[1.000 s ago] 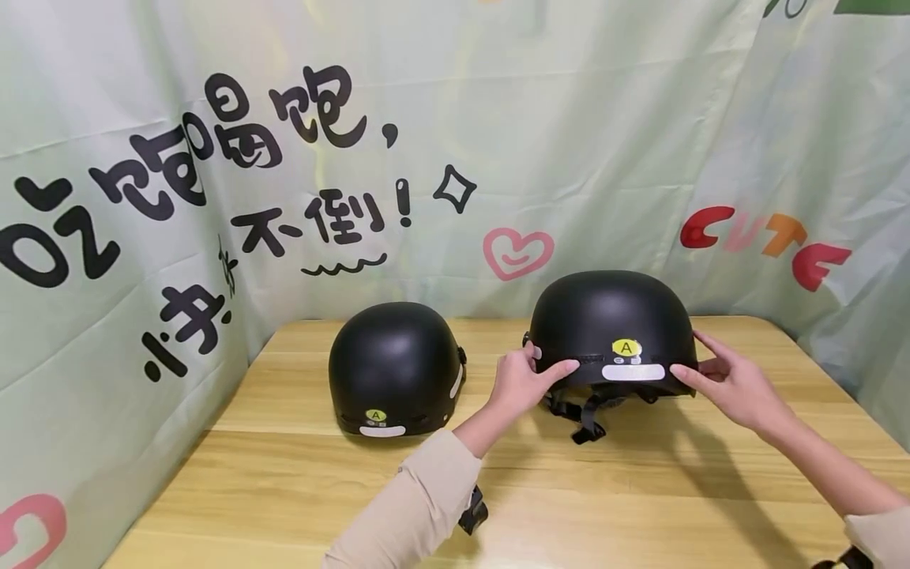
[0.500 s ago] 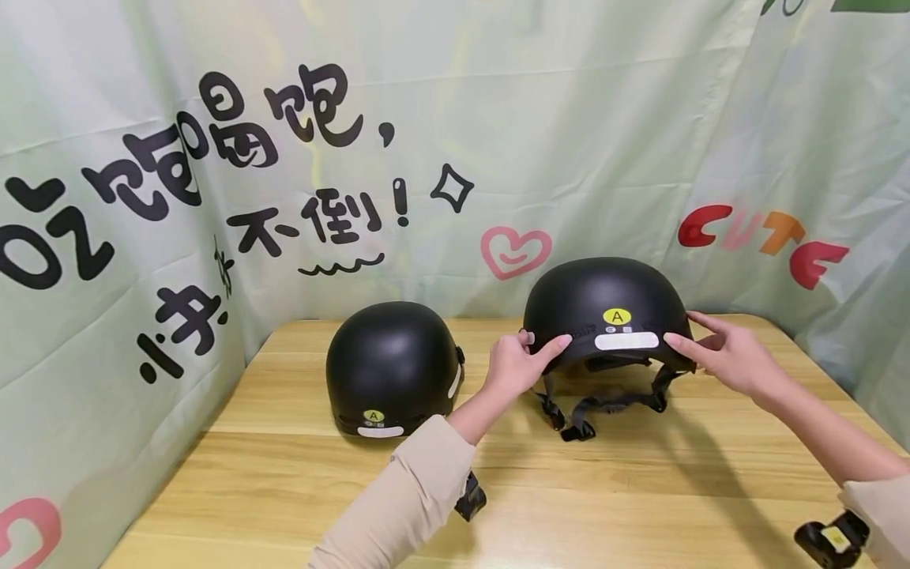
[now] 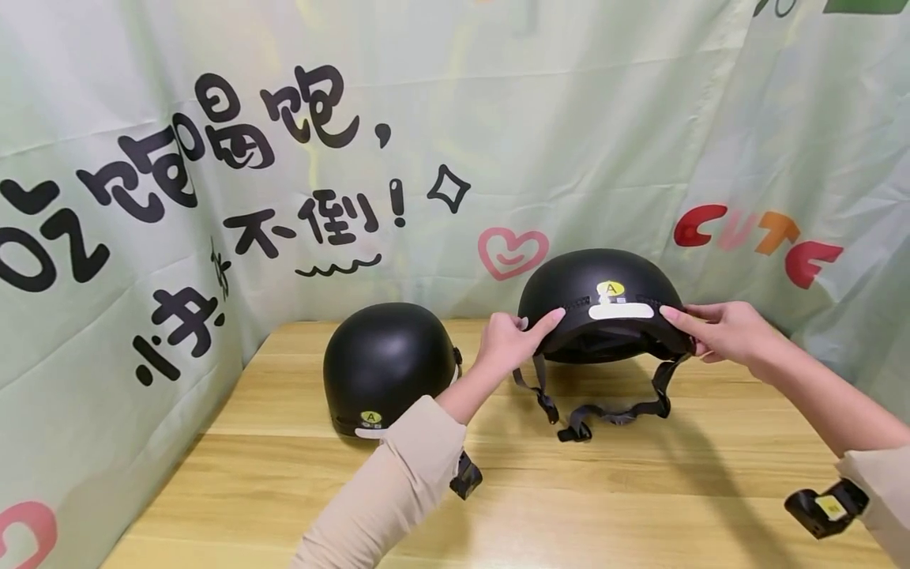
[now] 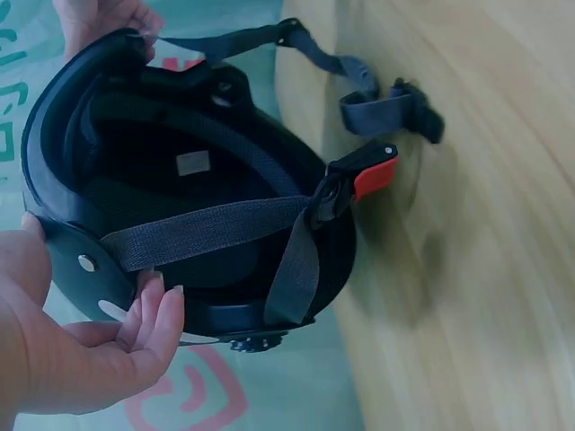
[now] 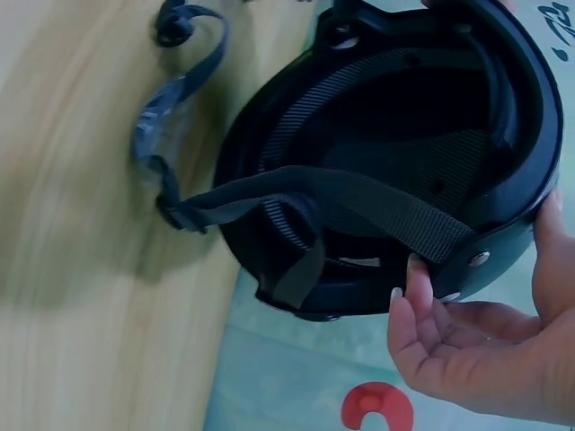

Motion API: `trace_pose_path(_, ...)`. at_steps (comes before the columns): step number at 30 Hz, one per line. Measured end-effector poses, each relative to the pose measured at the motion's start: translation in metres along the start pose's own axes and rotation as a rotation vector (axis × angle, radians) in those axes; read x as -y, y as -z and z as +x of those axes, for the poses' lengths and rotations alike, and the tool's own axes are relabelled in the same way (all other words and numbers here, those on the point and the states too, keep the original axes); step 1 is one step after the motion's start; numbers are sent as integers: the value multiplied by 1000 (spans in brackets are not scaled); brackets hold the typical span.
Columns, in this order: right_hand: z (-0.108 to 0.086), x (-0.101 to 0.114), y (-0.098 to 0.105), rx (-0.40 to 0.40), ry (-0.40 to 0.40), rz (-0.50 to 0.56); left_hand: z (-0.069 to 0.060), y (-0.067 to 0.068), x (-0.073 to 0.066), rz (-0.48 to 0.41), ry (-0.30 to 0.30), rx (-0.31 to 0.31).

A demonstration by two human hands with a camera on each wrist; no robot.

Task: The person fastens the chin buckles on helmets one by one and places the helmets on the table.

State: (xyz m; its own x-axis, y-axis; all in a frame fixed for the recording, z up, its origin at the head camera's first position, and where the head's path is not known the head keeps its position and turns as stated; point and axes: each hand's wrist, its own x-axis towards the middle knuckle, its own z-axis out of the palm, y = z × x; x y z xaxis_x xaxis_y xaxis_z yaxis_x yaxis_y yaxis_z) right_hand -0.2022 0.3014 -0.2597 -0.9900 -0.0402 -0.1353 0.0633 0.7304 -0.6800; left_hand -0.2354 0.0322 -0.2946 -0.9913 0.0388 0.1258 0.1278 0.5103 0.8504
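Note:
A matte black helmet [image 3: 600,269] with a yellow "A" sticker and a white strip is tilted, its near rim raised so the dark inside shows. My left hand [image 3: 506,344] grips its left rim, thumb outside and fingertips reaching inside, as the left wrist view shows. On the opposite side my right hand [image 3: 735,332] holds the rim in the same way. The chin strap [image 5: 359,202] hangs unfastened; one end carries a buckle with a red tab [image 4: 375,180], the other a black clip [image 3: 576,432] near the tabletop. Whether the helmet's far side touches the table is hidden.
A second black helmet [image 3: 387,363] sits on the wooden table [image 3: 569,514] to the left, partly behind my left sleeve [image 3: 398,474]. A printed cloth backdrop [image 3: 604,142] hangs behind the table. Black wrist-worn devices [image 3: 825,506] stick out below both sleeves.
Both hands have raised the helmet's near rim and tilted it back, exposing the inside. The chin strap has come into fuller view below. The second helmet stays put.

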Motion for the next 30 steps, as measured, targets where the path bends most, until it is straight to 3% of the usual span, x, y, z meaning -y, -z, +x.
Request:
trace_pose_path(7, 1, 15, 9, 38, -63, 42, 5, 12, -10, 86, 39, 43)
trace_pose_path(13, 2, 23, 18, 84, -124, 102, 6, 20, -21, 85, 73, 99)
trace_pose_path(16, 3, 22, 19, 75, -109, 94, 7, 21, -22, 92, 67, 102)
trace_pose_path(24, 4, 9, 6, -62, 5, 0, 10, 18, -7, 117, -65, 97)
trace_pose_path(30, 6, -7, -5, -173, 105, -45, 10, 16, 7, 267, -229, 101)
